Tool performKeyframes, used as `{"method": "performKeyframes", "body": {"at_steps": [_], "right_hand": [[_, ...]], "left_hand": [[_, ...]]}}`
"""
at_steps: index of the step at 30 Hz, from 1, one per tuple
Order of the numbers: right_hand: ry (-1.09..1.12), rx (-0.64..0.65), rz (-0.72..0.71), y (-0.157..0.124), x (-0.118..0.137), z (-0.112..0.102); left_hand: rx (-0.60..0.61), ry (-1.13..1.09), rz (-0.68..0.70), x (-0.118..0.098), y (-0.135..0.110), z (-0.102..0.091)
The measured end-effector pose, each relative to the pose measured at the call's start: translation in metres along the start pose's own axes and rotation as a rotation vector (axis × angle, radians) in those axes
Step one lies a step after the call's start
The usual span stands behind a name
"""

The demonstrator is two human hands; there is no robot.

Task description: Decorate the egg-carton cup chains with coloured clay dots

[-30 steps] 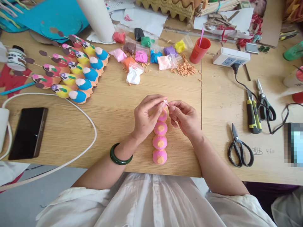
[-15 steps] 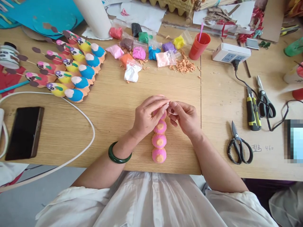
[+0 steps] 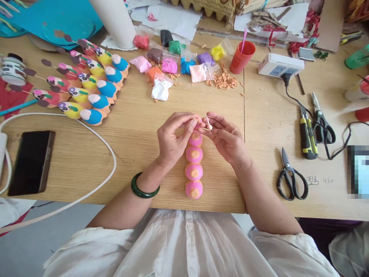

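A row of pink clay domes with orange centres point(image 3: 194, 165) lies on the wooden table point(image 3: 129, 154) in front of me. Both hands hover over its far end. My left hand point(image 3: 174, 138) is pinched, thumb against fingertips, holding a tiny bit I cannot make out. My right hand point(image 3: 226, 138) lies palm-up with its fingers curled around a small white clay piece point(image 3: 209, 125) at the fingertips. A green bangle point(image 3: 144, 186) circles my left wrist.
Bags of coloured clay point(image 3: 173, 65) and a red cup point(image 3: 242, 57) lie beyond. Finished colourful figures point(image 3: 86, 88) sit at far left, a phone point(image 3: 30, 161) and white cable point(image 3: 95, 134) nearer. Scissors point(image 3: 291, 177), a utility knife point(image 3: 308, 134) and a power strip point(image 3: 281, 65) are on the right.
My hands have drawn slightly apart. The right hand has turned palm-up, showing the small white piece at its fingertips, and the topmost dome is uncovered.
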State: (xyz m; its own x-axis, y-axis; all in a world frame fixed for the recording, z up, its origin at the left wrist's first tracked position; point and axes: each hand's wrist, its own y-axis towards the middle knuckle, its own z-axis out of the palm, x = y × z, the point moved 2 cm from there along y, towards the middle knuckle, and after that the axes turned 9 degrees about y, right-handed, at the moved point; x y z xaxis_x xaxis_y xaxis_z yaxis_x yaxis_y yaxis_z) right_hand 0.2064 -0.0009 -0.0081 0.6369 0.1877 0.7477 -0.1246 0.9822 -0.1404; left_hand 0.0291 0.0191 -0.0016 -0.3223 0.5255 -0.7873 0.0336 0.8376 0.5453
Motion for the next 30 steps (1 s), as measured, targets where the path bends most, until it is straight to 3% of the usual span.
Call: {"method": "performKeyframes", "body": {"at_steps": [16, 24, 30], "right_hand": [[0.005, -0.100, 0.013, 0.003, 0.004, 0.002], [-0.104, -0.067, 0.025, 0.000, 0.005, 0.003], [-0.054, -0.124, -0.018, 0.004, 0.004, -0.002]], "left_hand": [[0.048, -0.036, -0.019, -0.002, -0.001, 0.001], [0.052, -0.061, -0.126, -0.007, 0.000, 0.001], [0.004, -0.162, -0.196, 0.004, -0.002, 0.004]]}}
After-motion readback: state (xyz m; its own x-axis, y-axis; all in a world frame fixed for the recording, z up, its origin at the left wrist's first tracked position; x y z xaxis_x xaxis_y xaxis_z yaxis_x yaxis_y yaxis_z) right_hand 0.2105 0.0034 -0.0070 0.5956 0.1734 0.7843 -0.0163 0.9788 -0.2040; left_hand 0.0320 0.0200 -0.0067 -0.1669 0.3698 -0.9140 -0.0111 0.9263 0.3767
